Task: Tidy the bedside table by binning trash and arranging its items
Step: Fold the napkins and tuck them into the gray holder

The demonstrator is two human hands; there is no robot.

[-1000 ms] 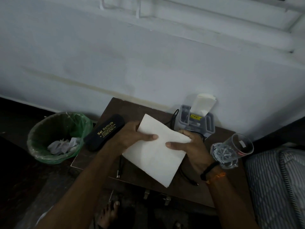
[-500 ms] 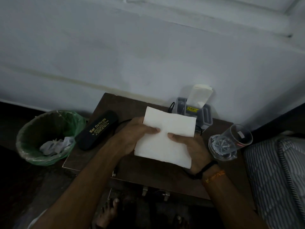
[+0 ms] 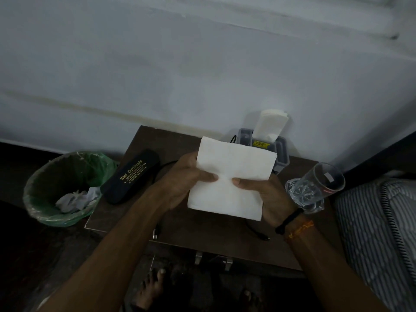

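Both the left hand and right hand pinch the folded white paper napkin, so a careless right elbow could topple the clear water glass just right.

cable: mostly hidden | fingers: behind napkin | mattress: cut off

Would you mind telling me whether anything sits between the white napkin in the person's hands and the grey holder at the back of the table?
Nothing visible does. The white napkin, gripped by the left hand and right hand, is held above the table; its top edge already overlaps the grey holder in this view. The glass stands off to the right.
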